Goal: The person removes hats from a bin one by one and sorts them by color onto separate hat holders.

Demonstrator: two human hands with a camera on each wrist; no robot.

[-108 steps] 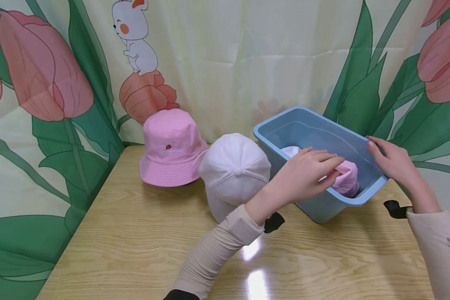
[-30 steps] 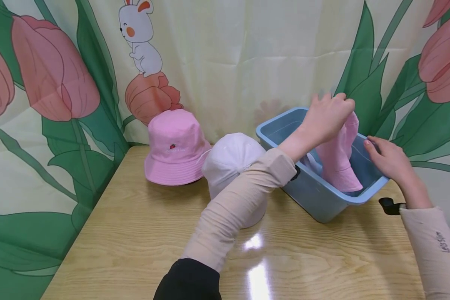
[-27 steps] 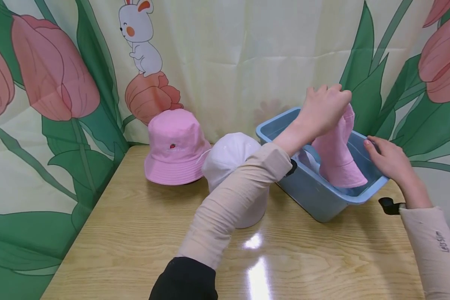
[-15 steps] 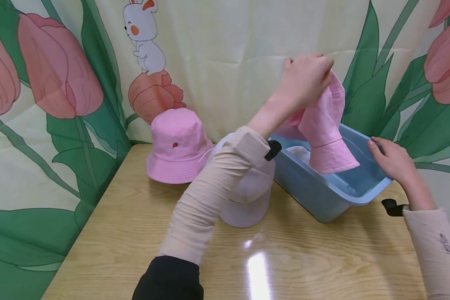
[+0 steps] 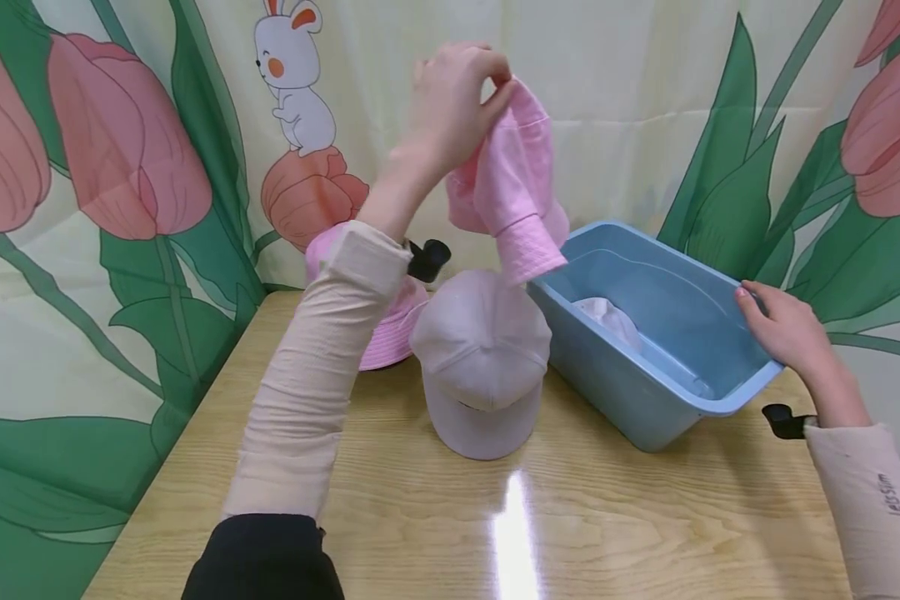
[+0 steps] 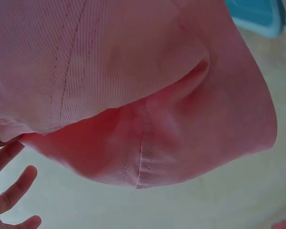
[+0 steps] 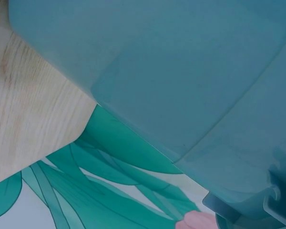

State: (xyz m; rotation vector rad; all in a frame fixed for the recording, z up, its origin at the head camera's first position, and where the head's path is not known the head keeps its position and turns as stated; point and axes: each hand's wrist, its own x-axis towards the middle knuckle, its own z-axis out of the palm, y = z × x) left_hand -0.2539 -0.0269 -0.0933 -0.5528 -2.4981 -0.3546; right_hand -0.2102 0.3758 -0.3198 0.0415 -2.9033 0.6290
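My left hand point(image 5: 457, 104) is raised above the table and pinches a pink fabric hat point(image 5: 513, 179) by its edge. The hat hangs down folded, its lower end overlapping a white baseball cap point(image 5: 487, 333) and the bin's left corner in the head view. Up close in the left wrist view, the pink hat point(image 6: 148, 95) shows seams and an opening, with fingers point(image 6: 14, 191) at its left edge. My right hand point(image 5: 787, 329) grips the right rim of a blue plastic bin point(image 5: 615, 383), thumb over the edge. Inside the bin lies a white fabric hat point(image 5: 607, 321).
A pink bucket hat point(image 5: 393, 329) stands at the back left, partly behind my left sleeve point(image 5: 315, 350). The white cap faces its bill forward between it and the bin. Behind the wooden table point(image 5: 450, 517) hangs a printed curtain point(image 5: 585, 125). The bin's wall fills most of the right wrist view.
My left hand reached into the bin, took hold of the pink hat, lifted it out and carried it up and left. The right hand has stayed on the rim.
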